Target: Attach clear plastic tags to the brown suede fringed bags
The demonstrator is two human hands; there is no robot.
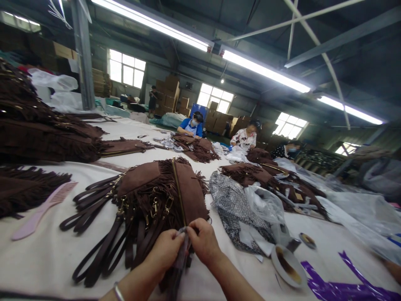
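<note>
Dark brown fringed bags (pixel 194 190) lie in a pile in front of me, with a gold-toned zipper (pixel 178 188) running down the top one. At the near end of that zipper, my left hand (pixel 164 249) pinches a greyish translucent plastic strip (pixel 181 257) that hangs toward me. My right hand (pixel 203 241) is closed right beside it, fingertips together at the same spot; the small part between them is hidden. Looped brown wrist straps (pixel 105 251) with gold clasps fan out to the left of the pile.
A pink comb (pixel 44 211) lies at left, near a tall stack of brown bags (pixel 46 140). At right are a grey patterned cloth (pixel 230 209), clear plastic bags (pixel 266 209), a white bowl (pixel 288 267) and purple plastic (pixel 341 284). Several co-workers sit across the table.
</note>
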